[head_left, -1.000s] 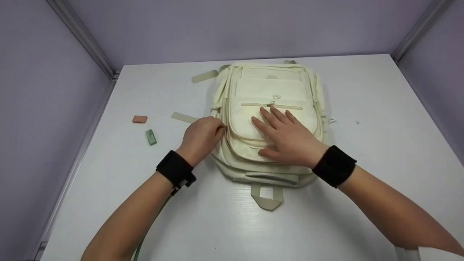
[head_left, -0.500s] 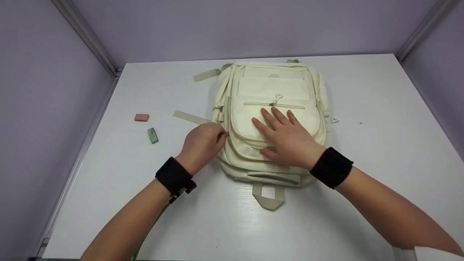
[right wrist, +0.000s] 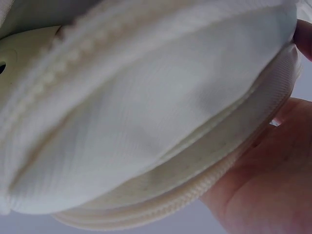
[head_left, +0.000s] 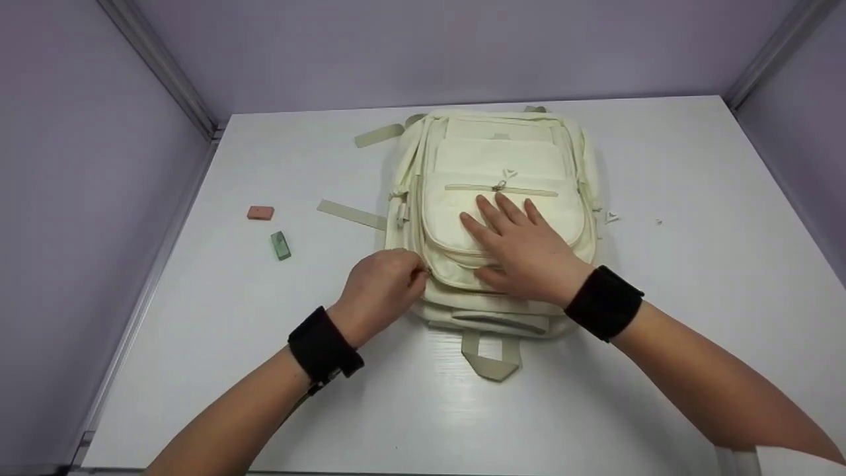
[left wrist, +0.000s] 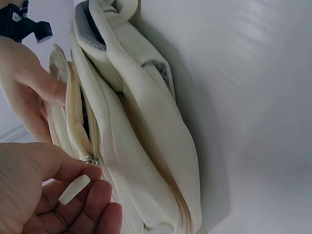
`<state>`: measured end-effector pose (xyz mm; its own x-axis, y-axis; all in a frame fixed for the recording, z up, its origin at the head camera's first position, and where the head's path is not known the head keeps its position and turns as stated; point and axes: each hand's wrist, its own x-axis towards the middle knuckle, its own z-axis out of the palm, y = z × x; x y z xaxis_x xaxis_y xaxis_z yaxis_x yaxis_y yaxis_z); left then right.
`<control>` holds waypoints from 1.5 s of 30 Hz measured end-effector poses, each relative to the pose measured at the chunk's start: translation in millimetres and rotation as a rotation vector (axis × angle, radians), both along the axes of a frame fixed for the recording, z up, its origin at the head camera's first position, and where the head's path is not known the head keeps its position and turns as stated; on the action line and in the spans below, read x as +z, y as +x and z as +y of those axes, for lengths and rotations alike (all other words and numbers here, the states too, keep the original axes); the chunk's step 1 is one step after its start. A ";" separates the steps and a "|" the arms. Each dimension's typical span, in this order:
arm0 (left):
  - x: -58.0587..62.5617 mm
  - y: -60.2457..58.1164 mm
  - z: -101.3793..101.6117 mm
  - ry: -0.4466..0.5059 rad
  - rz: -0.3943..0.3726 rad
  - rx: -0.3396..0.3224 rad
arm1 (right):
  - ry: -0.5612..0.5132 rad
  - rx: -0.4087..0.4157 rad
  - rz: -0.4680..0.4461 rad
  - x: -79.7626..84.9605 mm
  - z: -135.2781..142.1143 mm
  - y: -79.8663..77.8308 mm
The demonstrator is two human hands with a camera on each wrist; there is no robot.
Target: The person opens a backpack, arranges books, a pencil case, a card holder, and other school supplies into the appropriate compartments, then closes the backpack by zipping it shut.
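A cream backpack [head_left: 499,158] lies front side up on the white table, its grey-green top handle [head_left: 490,368] towards me. At its left side my left hand [head_left: 384,291] pinches a zipper pull [left wrist: 74,189] between thumb and curled fingers. The metal slider [left wrist: 91,159] sits right at the fingertips, and the zipper stands parted in a dark gap [left wrist: 85,119] on the side towards the right hand. With fingers spread, my right hand [head_left: 532,254] rests on the front pocket, just below its short zipper [head_left: 462,188]. The thumb lies lower, near the pocket's edge.
A pink block [head_left: 260,213] and a green block [head_left: 280,245] lie on the table left of the backpack. Loose straps [head_left: 351,215] stick out on that side. White triangular tag [head_left: 612,217] lies by its right side. Pale walls enclose the table.
My left hand has drawn the zipper pull down the backpack's left side, towards me and slightly right. The right hand stays on the front pocket.
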<state>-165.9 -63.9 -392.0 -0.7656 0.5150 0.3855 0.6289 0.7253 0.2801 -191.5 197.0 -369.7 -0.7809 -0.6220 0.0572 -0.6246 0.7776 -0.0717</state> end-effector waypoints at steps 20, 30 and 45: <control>-4.5 15.3 28.5 -0.022 -0.051 -0.092 | -0.041 0.015 0.081 -4.0 -0.8 5.6; -2.3 17.6 22.5 0.038 -0.127 -0.108 | -0.255 0.285 0.372 -17.1 -25.5 33.0; -15.3 7.2 14.9 0.018 0.090 -0.159 | -0.390 0.222 0.399 -39.5 -35.6 34.6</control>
<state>-158.6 -48.9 -407.2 -0.6368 0.6194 0.4592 0.7586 0.6097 0.2296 -156.9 161.4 -409.2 -0.5059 -0.6418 0.5763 -0.8064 0.5890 -0.0520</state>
